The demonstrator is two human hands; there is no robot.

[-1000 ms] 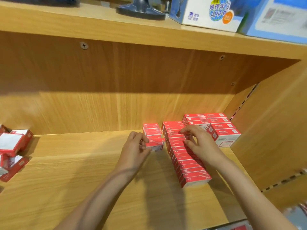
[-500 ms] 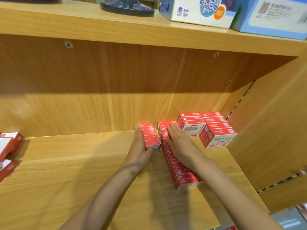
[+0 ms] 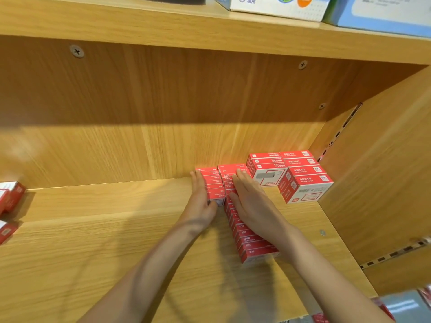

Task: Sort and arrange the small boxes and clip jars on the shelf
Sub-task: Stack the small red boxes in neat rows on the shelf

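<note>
Two rows of small red staple boxes lie on the wooden shelf (image 3: 116, 229). The short row (image 3: 213, 183) runs back to the rear wall. My left hand (image 3: 200, 201) lies flat against its left side, fingers straight, thumb at its front box. The long row (image 3: 245, 238) runs from the back wall toward the front edge. My right hand (image 3: 249, 201) rests flat on top of its rear half, fingers straight. Bigger red and white boxes (image 3: 303, 180) stand stacked in the back right corner. No clip jars are in view.
More red and white boxes (image 3: 9, 197) lie loose at the far left edge of the shelf. The right side wall (image 3: 377, 183) closes the corner. An upper shelf (image 3: 210, 26) carries blue and white cartons (image 3: 279, 5).
Both hands went from curled fingers on the boxes to flat, straight fingers. The short row now sits pushed back and beside the long row. The view has shifted right.
</note>
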